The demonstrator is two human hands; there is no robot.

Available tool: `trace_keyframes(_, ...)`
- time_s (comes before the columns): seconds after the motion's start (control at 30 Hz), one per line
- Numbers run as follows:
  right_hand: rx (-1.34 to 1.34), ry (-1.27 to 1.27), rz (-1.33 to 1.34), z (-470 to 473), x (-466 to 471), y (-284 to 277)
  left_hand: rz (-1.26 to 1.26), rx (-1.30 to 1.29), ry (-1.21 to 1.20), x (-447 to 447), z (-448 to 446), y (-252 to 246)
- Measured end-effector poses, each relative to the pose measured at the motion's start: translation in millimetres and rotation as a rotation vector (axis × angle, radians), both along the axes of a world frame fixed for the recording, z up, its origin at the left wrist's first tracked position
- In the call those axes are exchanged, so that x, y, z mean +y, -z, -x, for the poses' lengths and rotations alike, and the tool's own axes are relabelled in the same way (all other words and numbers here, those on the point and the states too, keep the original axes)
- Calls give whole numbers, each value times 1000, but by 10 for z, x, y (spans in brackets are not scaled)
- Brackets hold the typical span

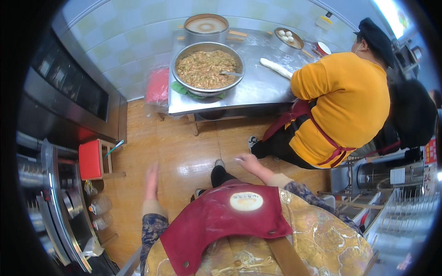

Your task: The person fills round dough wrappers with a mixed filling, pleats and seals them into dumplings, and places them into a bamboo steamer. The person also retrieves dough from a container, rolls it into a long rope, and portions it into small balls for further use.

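My left hand (152, 178) hangs over the wooden floor, blurred, with nothing seen in it. To the right, my right hand (249, 163) reaches forward over the floor, fingers slightly bent; a small whitish patch shows at its fingertips, too unclear to name. Ahead stands a steel table (255, 90). On its near left part a large metal bowl (207, 93) of chopped filling (203, 67) rests on a green cloth (179, 88), a metal utensil (232, 74) stuck in the filling. A long dough roll (276, 68) lies farther right, close to the co-worker.
A co-worker in a yellow top (359, 96) stands at the table's right. Steamers (206, 36) (284, 44) are at its back, one holding several white buns (286, 36). A red-seated stool (90, 159), plastic bottles (101, 205) and shelving line the left.
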State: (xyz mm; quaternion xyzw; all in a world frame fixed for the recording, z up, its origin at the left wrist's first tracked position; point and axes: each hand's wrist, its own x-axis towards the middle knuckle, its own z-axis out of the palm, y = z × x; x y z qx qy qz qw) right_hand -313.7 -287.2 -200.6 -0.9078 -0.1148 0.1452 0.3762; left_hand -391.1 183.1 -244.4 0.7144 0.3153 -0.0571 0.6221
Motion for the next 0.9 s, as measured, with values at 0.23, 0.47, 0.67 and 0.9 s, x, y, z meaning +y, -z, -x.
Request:
trace_keyframes(0.23,988,73,-1000,-748,1820,-902,-119,-430,214,-1553,-1065,-1202)
trace_keyframes(0.47,-273,-772,-629,-1430,2197,-1541,432,-383,-15,-1442,-1293,-653)
trace_keyframes(0.67,-255,-653,-456,-1575,1196,-870,1143,-550,-197,-1450,-1726,-2304)
trace_keyframes(0.9,98,-235,-394,-1639,142,-294,612,-473,-156,-599,-1707,-2018)
